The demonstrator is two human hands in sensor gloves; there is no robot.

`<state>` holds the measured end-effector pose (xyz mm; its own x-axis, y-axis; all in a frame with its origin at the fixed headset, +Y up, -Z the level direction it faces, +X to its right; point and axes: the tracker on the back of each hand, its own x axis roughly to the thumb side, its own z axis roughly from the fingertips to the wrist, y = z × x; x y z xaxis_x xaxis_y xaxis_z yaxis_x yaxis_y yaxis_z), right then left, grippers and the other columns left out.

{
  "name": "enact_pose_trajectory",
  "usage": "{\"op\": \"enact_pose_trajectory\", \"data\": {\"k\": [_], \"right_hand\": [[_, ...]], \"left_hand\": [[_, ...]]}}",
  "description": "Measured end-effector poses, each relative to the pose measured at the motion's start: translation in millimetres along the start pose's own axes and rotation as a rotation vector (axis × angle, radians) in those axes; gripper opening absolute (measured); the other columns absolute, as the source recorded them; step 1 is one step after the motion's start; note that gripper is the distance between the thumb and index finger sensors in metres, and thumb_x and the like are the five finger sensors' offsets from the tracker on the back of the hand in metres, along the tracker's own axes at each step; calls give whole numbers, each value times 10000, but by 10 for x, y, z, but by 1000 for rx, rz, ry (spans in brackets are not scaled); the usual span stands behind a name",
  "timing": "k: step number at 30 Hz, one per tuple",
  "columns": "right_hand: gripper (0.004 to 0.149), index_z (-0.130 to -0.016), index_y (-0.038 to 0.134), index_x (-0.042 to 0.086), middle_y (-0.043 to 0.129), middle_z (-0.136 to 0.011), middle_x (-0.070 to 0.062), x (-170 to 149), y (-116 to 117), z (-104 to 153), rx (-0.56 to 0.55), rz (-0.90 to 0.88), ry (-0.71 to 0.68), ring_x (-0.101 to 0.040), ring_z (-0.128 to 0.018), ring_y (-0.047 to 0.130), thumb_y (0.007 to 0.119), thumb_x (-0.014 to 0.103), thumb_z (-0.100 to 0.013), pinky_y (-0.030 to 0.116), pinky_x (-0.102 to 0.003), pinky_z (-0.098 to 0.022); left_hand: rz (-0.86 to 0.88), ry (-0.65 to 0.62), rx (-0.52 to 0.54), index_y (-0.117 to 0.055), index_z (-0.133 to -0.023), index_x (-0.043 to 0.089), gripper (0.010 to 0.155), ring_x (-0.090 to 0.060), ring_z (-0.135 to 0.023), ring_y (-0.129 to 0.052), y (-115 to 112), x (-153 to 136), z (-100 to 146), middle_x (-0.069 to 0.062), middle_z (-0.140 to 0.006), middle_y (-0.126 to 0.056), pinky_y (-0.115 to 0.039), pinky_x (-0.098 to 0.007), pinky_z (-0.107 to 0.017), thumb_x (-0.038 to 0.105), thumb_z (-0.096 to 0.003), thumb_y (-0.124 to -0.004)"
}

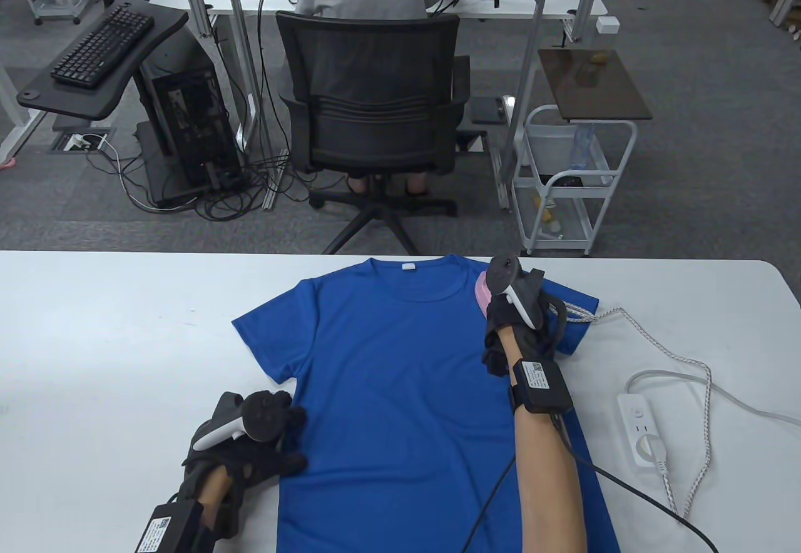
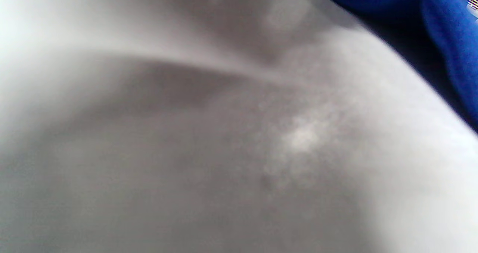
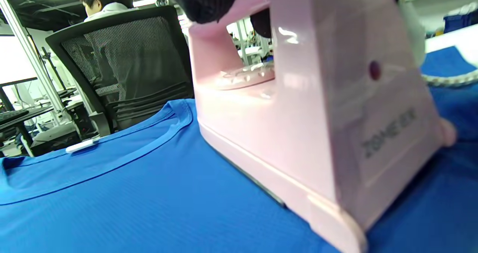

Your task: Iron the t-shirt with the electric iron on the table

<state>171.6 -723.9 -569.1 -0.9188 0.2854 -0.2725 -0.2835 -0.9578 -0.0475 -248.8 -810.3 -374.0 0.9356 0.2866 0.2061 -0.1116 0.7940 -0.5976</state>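
Note:
A blue t-shirt (image 1: 400, 384) lies flat on the white table (image 1: 112, 328), collar toward the far edge. My right hand (image 1: 513, 321) grips the handle of a pink electric iron (image 1: 483, 290), which rests flat on the shirt's right shoulder. In the right wrist view the iron (image 3: 298, 133) fills the frame, its soleplate on the blue fabric (image 3: 130, 193), my gloved fingers (image 3: 213, 2) around the handle. My left hand (image 1: 263, 446) rests on the shirt's left side edge, below the sleeve. The left wrist view is a blur of table with a bit of blue cloth (image 2: 448, 28).
The iron's white braided cord (image 1: 682, 365) runs across the table to a white power strip (image 1: 644, 431) at the right. Beyond the far edge are an office chair (image 1: 372, 109) with a seated person and a white cart (image 1: 572, 184).

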Motion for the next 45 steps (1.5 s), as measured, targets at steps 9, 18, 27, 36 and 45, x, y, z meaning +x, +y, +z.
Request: {"op": "enact_pose_trajectory", "data": {"k": [9, 18, 27, 36, 45], "right_hand": [[609, -1025, 564, 398, 716, -1013, -221, -32, -40, -96, 26, -34, 0, -429, -764, 851, 758, 211, -479, 703, -563, -608], [585, -1031, 541, 402, 699, -1027, -205, -190, -44, -202, -50, 47, 92, -418, -771, 845, 718, 235, -499, 707, -552, -608], [583, -1006, 559, 432, 706, -1041, -164, -219, -76, -305, -5, 43, -38, -407, -794, 852, 730, 240, -483, 720, -542, -623], [591, -978, 573, 457, 770, -1008, -150, -520, -233, -444, -45, 103, 191, -389, -767, 912, 762, 255, -456, 774, -524, -600], [615, -1026, 556, 396, 778, -984, -200, -622, -292, -431, -25, 87, 154, -406, -740, 913, 766, 244, -469, 769, -539, -584]], "left_hand": [[4, 2, -7, -151, -1089, 378, 867, -313, -1048, 15, 0, -8, -2, 21, -1132, -14, -100, -532, -714, 629, -448, -679], [6, 2, -17, -132, -1085, 374, 870, -307, -1044, 34, -1, -10, -4, 24, -1129, 5, -81, -527, -713, 634, -452, -670], [8, 4, -17, -135, -1083, 377, 868, -303, -1044, 35, 1, -10, -3, 28, -1128, 4, -81, -525, -714, 634, -451, -672], [6, 8, -17, -131, -1081, 380, 868, -295, -1044, 36, 1, -11, -2, 32, -1127, 8, -81, -520, -715, 640, -450, -667], [7, 7, -21, -126, -1079, 381, 868, -295, -1042, 43, 1, -12, -2, 31, -1125, 14, -74, -519, -713, 641, -449, -664]]}}
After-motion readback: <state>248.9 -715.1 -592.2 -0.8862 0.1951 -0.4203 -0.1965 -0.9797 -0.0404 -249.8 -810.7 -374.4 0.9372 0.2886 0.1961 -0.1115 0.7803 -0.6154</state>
